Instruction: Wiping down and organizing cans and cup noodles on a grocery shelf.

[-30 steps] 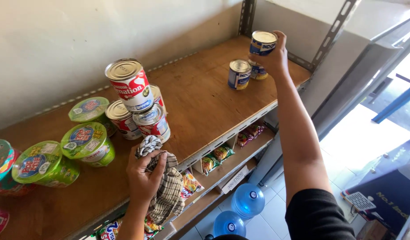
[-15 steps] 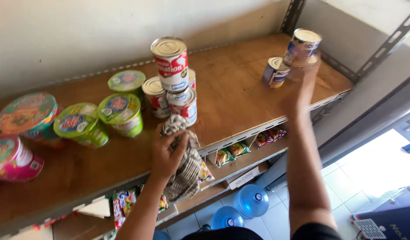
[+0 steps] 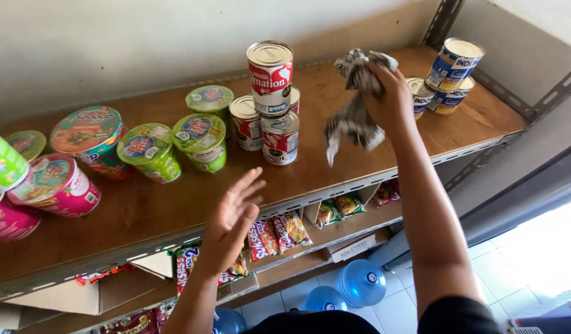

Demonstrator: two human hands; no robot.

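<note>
— Where is the rag?
— Bunched in my right hand, fingers clamped on the checked rag, right of the stacked tins. Left hand hovers, fingers spread, empty.
— Advice?
— I'd wipe flat, steering wide of the tins.

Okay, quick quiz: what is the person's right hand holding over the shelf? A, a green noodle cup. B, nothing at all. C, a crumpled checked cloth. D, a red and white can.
C: the right hand grips a crumpled checked cloth above the wooden shelf, while the left hand is open and holds nothing.
</note>
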